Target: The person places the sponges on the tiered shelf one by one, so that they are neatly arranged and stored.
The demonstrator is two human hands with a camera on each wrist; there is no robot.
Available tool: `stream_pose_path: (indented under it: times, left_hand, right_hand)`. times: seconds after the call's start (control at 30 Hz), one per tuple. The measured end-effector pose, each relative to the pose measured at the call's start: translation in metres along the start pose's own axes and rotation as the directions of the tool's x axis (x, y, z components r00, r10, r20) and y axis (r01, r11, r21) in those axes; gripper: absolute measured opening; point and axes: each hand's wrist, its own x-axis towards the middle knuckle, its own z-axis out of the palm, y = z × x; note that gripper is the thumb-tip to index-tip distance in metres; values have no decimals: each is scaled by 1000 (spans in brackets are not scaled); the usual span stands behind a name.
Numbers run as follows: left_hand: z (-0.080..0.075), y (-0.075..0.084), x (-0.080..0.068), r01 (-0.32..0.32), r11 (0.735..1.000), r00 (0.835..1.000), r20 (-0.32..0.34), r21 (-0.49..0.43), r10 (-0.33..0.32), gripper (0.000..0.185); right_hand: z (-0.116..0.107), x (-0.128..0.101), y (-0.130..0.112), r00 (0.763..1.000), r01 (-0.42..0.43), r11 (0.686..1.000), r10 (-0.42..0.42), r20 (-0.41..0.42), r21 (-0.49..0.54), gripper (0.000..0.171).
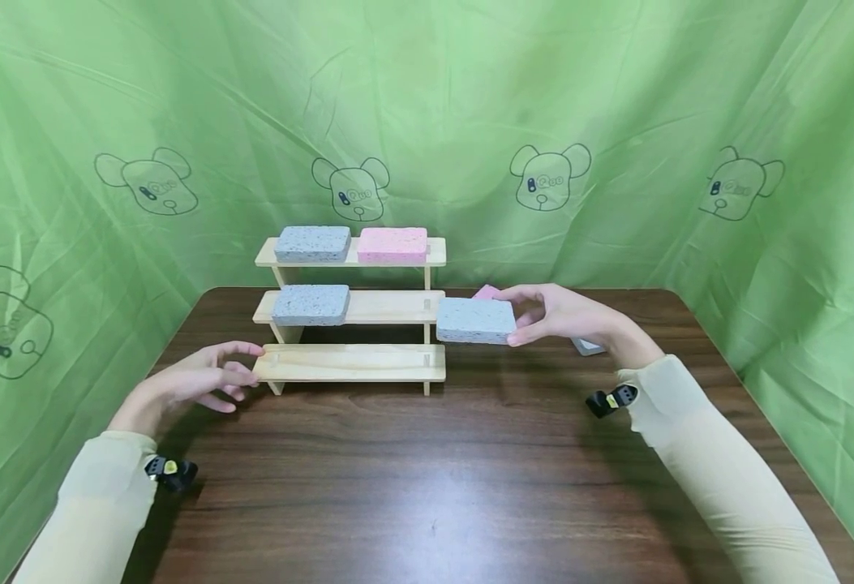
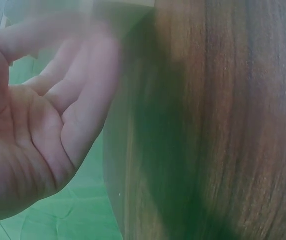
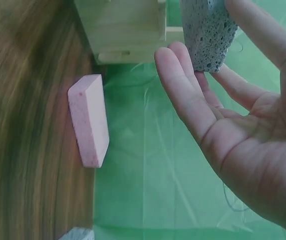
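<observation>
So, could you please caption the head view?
Right hand holds a blue block beside the wooden rack; left hand steadies it.

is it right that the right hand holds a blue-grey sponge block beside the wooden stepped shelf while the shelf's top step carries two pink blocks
Not quite. The head view shows the top step of the wooden stepped shelf carrying one blue-grey block and one pink block. The right hand does hold a blue-grey sponge block beside it.

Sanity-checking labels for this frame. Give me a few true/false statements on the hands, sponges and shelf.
1. The right hand holds a blue sponge off the table. True.
2. The top tier of the wooden shelf carries two pink sponges. False: one blue, one pink.
3. The bottom tier is bare. True.
4. The left hand grips a sponge. False: it holds nothing, fingers at the bottom tier's left end.
5. A pink sponge lies on the table near the right hand. True.
</observation>
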Motion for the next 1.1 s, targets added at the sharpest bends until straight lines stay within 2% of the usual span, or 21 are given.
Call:
stream_pose_path:
  times: [0.1, 0.3, 0.77, 1.1]
  left_hand:
    - [1, 0, 2, -2, 1000, 1000, -22, 4, 3, 65]
    - [4, 1, 6, 17, 1000, 998, -66, 10, -17, 64]
    - [10, 5, 6, 29, 1000, 997, -74, -10, -30, 64]
    - [9, 5, 6, 30, 1000, 998, -62, -8, -30, 63]
  right_hand:
    - [3, 7, -6, 1000, 27, 999, -27, -2, 22, 81]
    - [9, 16, -16, 999, 23, 999, -22, -40, 23, 84]
    - [18, 42, -25, 991, 123, 980, -113, -67, 154, 79]
    - [25, 53, -44, 980, 193, 943, -171, -105, 270, 82]
